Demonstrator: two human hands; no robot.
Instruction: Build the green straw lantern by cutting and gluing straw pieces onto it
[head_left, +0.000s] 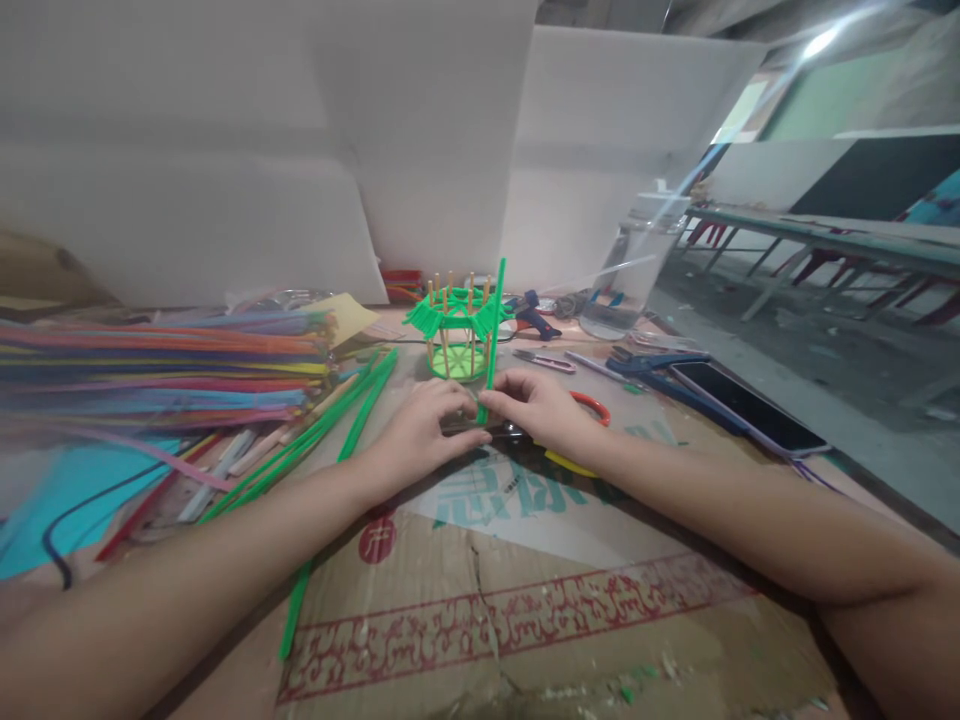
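At frame centre, the right hand [536,405] pinches a green pipe cleaner [496,320] low, apparently steadying it upright; the left hand [425,428] is open alongside.

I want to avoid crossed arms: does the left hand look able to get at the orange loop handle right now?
Probably not directly: the right hand, pinching an upright green strip, sits between the left hand and the orange loop handle.

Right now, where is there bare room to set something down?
The widest bare patch is cardboard between the forearms, this side of the hands; scraps dot its near edge. Crowded: coloured strips at left, around the green model, pliers and phone at right.
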